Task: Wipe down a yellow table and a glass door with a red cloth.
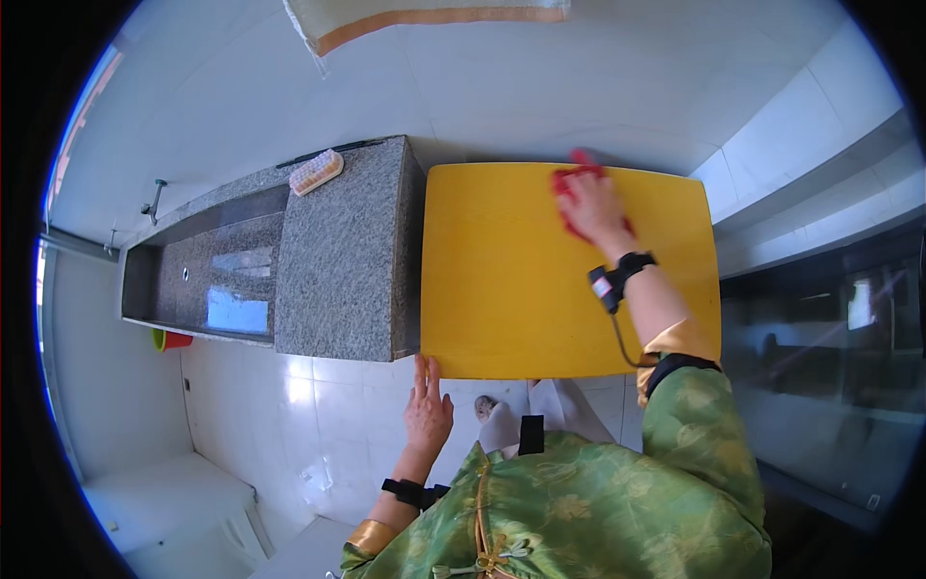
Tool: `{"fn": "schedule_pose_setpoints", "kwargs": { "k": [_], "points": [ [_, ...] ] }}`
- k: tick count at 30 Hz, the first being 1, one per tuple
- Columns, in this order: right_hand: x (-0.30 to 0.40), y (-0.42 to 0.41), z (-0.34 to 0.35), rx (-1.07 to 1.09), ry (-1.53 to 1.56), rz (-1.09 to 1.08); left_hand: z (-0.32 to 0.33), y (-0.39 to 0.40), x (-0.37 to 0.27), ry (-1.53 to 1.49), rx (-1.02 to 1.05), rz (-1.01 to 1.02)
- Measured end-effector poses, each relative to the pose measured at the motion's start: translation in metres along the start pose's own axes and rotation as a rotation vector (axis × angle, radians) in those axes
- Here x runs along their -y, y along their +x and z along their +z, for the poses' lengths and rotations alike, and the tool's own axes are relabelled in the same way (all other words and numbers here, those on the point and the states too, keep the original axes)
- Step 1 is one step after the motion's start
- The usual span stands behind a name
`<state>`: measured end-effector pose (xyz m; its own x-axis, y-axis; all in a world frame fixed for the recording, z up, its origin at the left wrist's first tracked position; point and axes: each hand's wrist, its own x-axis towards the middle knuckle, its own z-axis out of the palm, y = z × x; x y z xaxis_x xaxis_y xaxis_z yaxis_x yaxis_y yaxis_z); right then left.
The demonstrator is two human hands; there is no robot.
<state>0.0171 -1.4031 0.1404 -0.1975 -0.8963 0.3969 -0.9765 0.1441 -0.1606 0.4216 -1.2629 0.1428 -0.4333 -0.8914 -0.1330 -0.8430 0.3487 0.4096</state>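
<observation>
A yellow tabletop (499, 275) lies in front of me. On its far part, right of the middle, my right hand (593, 210) presses down on a red cloth (563, 181), slightly blurred; part of the cloth reaches up to the back edge. The fingers lie over the cloth, and its folds show on both sides of the hand. My left hand (428, 412) touches the near left corner of the tabletop with its fingertips, holding nothing. Black straps go round both wrists, with a small cabled device on the right one.
Left of the table stands a grey granite counter (336, 268) bearing a scrubbing brush (317, 172). Beyond it are a stone sink basin (217, 268) and a wall tap (153, 203). A red and green container (172, 339) sits below. At right is a dark glass surface (825, 362).
</observation>
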Motion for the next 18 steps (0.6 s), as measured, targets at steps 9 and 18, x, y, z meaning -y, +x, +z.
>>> {"fn": "schedule_pose_setpoints", "kwargs": {
  "k": [9, 18],
  "points": [
    [-0.116, -0.083, -0.063, 0.347, -0.392, 0.838, -0.002, 0.002, 0.000, -0.050, 0.005, 0.017],
    [0.118, -0.020, 0.021, 0.051, 0.046, -0.095, -0.004, 0.005, 0.000, -0.106, 0.019, 0.050]
  ]
}}
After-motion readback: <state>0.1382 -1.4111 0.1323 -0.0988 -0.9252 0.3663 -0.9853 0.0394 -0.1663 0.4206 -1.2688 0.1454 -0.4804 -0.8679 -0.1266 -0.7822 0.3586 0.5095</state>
